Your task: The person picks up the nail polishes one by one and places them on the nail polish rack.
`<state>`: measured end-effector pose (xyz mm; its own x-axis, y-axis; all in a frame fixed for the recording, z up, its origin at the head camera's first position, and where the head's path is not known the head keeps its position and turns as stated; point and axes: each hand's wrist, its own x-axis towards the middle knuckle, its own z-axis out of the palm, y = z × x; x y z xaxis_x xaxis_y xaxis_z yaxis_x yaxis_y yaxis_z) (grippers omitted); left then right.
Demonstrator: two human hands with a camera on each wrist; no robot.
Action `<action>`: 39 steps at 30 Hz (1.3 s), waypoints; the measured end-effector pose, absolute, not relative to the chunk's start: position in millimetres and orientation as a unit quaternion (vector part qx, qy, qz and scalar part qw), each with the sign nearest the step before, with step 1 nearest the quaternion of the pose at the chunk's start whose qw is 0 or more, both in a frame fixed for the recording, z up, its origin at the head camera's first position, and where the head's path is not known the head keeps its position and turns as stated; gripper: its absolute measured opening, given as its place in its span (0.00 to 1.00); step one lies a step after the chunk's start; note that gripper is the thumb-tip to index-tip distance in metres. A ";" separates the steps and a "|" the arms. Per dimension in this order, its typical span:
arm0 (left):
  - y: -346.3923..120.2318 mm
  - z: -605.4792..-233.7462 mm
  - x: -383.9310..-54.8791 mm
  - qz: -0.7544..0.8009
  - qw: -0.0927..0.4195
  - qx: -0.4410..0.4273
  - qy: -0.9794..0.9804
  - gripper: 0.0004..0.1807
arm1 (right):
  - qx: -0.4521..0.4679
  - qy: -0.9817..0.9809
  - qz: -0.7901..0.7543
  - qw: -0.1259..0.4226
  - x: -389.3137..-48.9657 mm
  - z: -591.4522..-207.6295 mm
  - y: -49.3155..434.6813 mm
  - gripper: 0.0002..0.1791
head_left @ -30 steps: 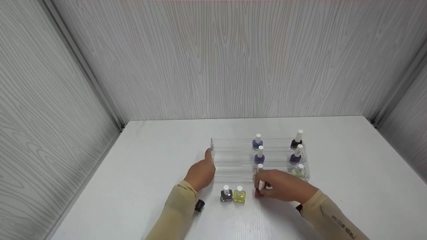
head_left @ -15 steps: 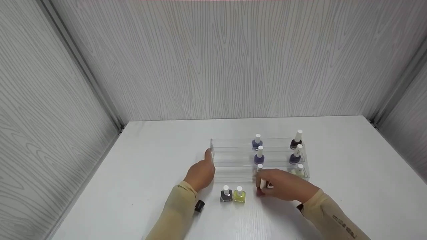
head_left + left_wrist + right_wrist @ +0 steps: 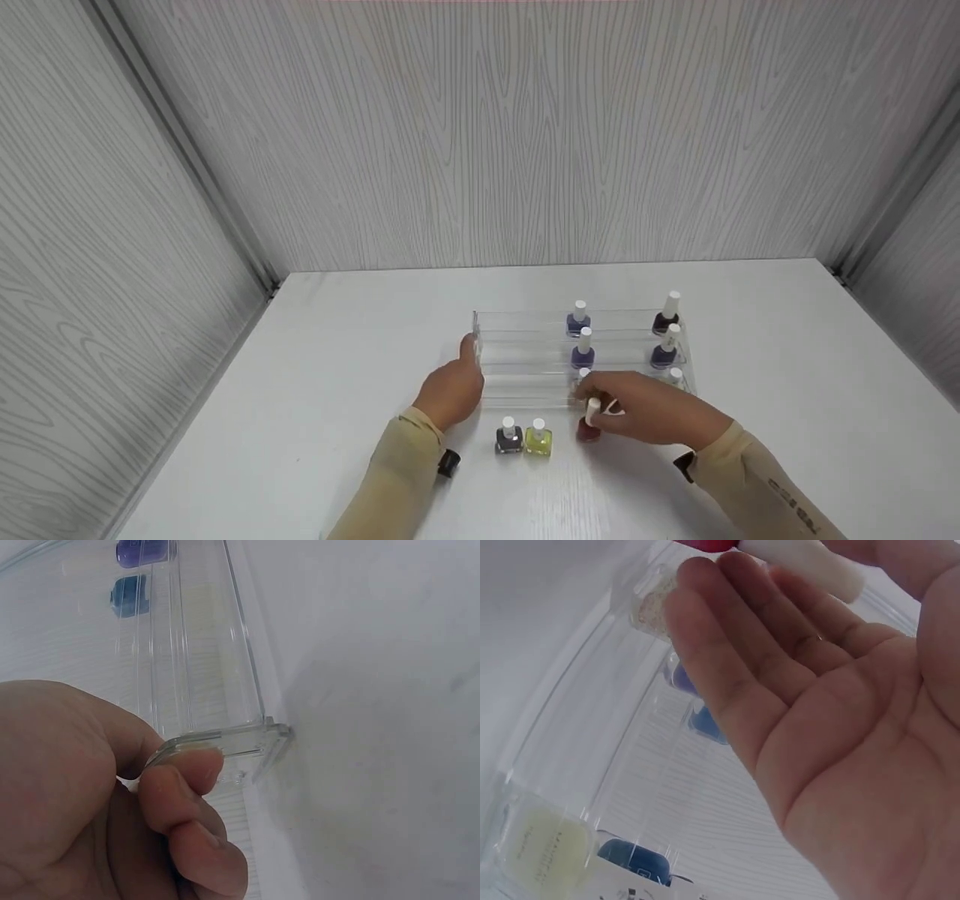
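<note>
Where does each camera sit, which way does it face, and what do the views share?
Head: worn on the head, facing forward and down at the clear rack and red bottle; left hand, right hand and sleeves show.
Left wrist: worn there, looking along the rack from its left end, which the left hand pinches.
Right wrist: worn there, looking past the right hand's palm at the rack.
Shared: head and right wrist both show the red bottle.

Rack [image 3: 517, 386] noted as clear, glossy plastic. Bottles [image 3: 538, 444] near its front edge: smooth, shiny, glass-like. Counter [image 3: 337, 360] smooth, faintly glossy; its back edge met by wood-grained panel [image 3: 480, 150]. Sleeves [image 3: 401, 454]: matt cloth.
</note>
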<state>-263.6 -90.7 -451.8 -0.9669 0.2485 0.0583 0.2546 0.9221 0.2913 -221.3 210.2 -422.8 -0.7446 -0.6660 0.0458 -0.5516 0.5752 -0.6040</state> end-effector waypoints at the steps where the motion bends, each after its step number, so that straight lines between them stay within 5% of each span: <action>1: -90.9 -451.9 -263.8 -0.150 0.010 -0.128 -0.980 0.31 | -0.341 0.885 -0.306 0.087 -220.9 -421.2 210.5 0.12; 39: -90.2 -451.6 -263.7 -0.142 0.011 -0.134 -0.981 0.33 | -0.344 0.907 -0.235 -0.065 -223.5 -425.5 207.0 0.10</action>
